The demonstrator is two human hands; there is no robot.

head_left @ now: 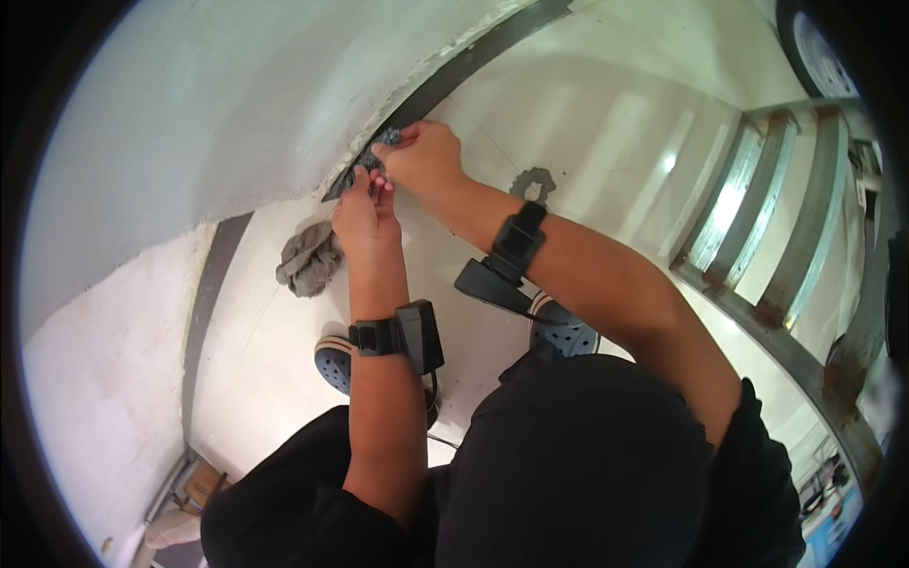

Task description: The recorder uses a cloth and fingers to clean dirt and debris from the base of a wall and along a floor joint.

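Note:
At the foot of the pale wall (206,106), my left hand (368,213) and my right hand (422,153) are close together over the dark baseboard strip (454,78). Between them is a piece of grey fuzzy material (369,157), perhaps steel wool or cloth, pinched in the right fingers. The left fingertips touch its lower end. A crumpled grey-brown rag (311,259) lies on the light floor just left of my left wrist. Beyond my right forearm, a ring-shaped dark mark or flat piece (532,184) shows on the floor.
A metal rack or ladder-like frame (763,312) stands at the right, with a wheel (820,53) behind it at the top. Below me are my clog-covered feet (564,334). A cardboard box (204,484) sits at the lower left.

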